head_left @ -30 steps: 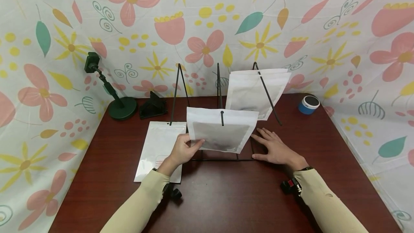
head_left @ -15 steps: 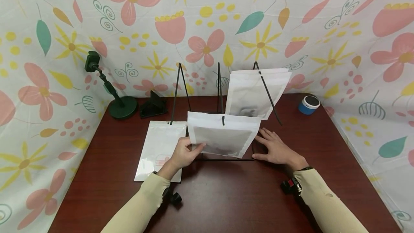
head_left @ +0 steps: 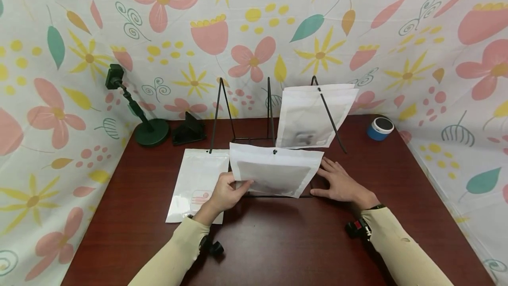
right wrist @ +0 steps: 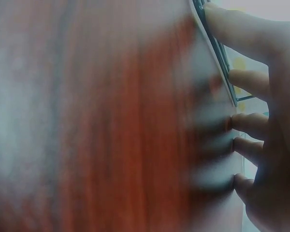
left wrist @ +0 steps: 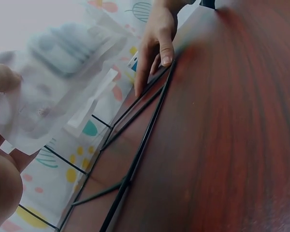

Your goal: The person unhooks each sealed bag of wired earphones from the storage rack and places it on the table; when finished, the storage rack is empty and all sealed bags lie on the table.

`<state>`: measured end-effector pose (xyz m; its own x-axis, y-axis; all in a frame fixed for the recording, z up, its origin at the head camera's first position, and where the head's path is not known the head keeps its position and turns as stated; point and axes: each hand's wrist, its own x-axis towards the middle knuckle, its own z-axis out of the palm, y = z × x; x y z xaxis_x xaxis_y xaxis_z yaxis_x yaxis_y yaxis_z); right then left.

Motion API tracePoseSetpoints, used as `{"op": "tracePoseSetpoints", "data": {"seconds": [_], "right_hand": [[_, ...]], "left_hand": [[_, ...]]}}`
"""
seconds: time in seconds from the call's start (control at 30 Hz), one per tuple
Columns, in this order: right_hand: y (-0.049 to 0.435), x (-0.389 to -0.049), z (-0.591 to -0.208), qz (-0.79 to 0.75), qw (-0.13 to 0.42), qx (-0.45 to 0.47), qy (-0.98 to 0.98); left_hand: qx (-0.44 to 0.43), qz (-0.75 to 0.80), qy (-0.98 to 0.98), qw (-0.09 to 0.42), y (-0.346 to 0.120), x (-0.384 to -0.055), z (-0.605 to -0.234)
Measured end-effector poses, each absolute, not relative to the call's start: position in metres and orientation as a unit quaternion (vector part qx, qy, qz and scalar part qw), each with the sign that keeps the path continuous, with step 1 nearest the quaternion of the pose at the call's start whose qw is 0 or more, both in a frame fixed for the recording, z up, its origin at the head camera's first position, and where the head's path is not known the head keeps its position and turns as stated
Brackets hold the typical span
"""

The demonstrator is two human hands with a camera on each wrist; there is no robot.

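Note:
A white zip pouch (head_left: pixel 278 167) has its hole at the tip of the middle prong of a black wire display rack (head_left: pixel 222 114). My left hand (head_left: pixel 227 192) pinches that pouch at its lower left edge, thumb in front. In the left wrist view the pouch (left wrist: pixel 53 92) looks translucent, with a dark blurred shape inside. Spread out at the rack's right base corner, my right hand (head_left: pixel 337 183) touches the base wire and the table. The right wrist view shows this hand's fingers (right wrist: pixel 249 84) along the rack's edge. Whether another pouch lies behind the held one is hidden.
On the right prong hang white pouches (head_left: pixel 313 114); another pouch (head_left: pixel 194 184) hangs from the left prong. A green stand (head_left: pixel 151 132), a black holder (head_left: pixel 188 129) and a blue-and-white round device (head_left: pixel 380 128) stand on the brown table (head_left: pixel 278 242). Patterned cloth rises behind.
My left hand has drawn the middle pouch toward me and slightly down along its prong, so less of the prong shows past the hole. The right hand stays at the rack's base.

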<state>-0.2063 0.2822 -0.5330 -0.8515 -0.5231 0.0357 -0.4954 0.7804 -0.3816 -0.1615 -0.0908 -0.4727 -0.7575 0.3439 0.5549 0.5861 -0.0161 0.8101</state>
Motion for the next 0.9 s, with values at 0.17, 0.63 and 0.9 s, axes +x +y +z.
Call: {"op": "tracePoseSetpoints", "data": {"seconds": [0.17, 0.63, 0.9], "right_hand": [[0.282, -0.206, -0.533, -0.195, 0.033, -0.271, 0.942], [0.281, -0.205, -0.533, -0.196, 0.028, -0.271, 0.942], [0.281, -0.207, -0.533, -0.196, 0.026, -0.273, 0.941]], "left_hand": [[-0.342, -0.63, -0.689, 0.109, -0.089, -0.159, -0.473], [-0.358, -0.63, -0.678, 0.124, -0.087, -0.152, -0.47], [-0.359, -0.608, -0.692, 0.15, -0.09, -0.146, -0.464]]}}
